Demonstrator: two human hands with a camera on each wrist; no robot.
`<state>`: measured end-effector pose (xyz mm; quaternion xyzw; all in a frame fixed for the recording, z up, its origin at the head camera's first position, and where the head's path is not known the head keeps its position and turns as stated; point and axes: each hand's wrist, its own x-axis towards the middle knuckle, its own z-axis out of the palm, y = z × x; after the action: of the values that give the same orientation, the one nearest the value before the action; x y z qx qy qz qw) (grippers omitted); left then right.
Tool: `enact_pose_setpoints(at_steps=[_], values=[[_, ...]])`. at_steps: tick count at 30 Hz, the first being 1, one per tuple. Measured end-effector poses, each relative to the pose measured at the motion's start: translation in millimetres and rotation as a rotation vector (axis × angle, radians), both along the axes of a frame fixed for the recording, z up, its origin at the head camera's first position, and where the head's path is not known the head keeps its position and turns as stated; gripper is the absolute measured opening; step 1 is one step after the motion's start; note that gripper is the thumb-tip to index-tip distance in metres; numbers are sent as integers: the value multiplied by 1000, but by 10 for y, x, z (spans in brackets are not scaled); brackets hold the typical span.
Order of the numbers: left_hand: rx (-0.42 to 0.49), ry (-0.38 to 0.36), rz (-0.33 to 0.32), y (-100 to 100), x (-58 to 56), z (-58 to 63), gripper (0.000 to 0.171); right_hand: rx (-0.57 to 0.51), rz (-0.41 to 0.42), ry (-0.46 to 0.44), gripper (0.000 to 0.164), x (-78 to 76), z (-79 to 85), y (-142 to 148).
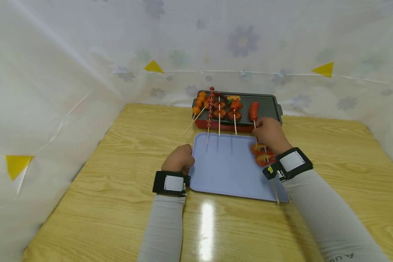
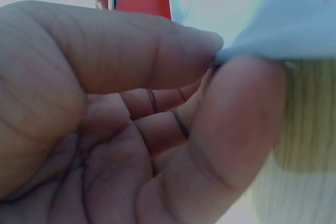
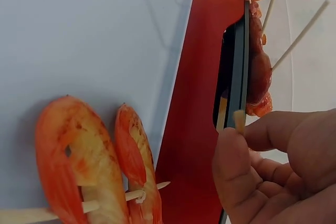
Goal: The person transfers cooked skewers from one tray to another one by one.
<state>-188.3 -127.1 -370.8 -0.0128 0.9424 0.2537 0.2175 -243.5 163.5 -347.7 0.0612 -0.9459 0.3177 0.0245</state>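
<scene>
My left hand [image 1: 179, 159] pinches the left rim of a pale blue tray [image 1: 226, 163] between thumb and forefinger, as the left wrist view shows closely. With thumb and forefinger my right hand [image 1: 270, 134] pinches the stick of a sausage skewer [image 1: 254, 111] whose red sausage lies at the right part of a black-topped grill [image 1: 265, 103]. Below that hand, on the tray's right side, lie shrimp skewers [image 3: 79, 161], partly hidden by the wrist in the head view. The skewer's stick end [image 3: 239, 120] sticks out between the right fingertips.
On the grill's left part lie several skewers: orange balls [image 1: 199, 102], a thin red-bead skewer [image 1: 211, 105], and round brown slices [image 1: 219, 114] with their sticks over the front edge. The wooden table [image 1: 124, 174] extends around, with patterned plastic sheeting [image 1: 242, 40] behind.
</scene>
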Motion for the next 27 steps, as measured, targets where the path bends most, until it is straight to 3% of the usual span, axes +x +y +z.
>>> enact_pose_setpoints(at_steps=[8, 27], values=[[-5, -5, -9, -4, -12, -7, 11, 10, 29, -58, 15, 9, -33, 21], [10, -18, 10, 5, -15, -11, 12, 103, 109, -33, 4, -2, -65, 6]])
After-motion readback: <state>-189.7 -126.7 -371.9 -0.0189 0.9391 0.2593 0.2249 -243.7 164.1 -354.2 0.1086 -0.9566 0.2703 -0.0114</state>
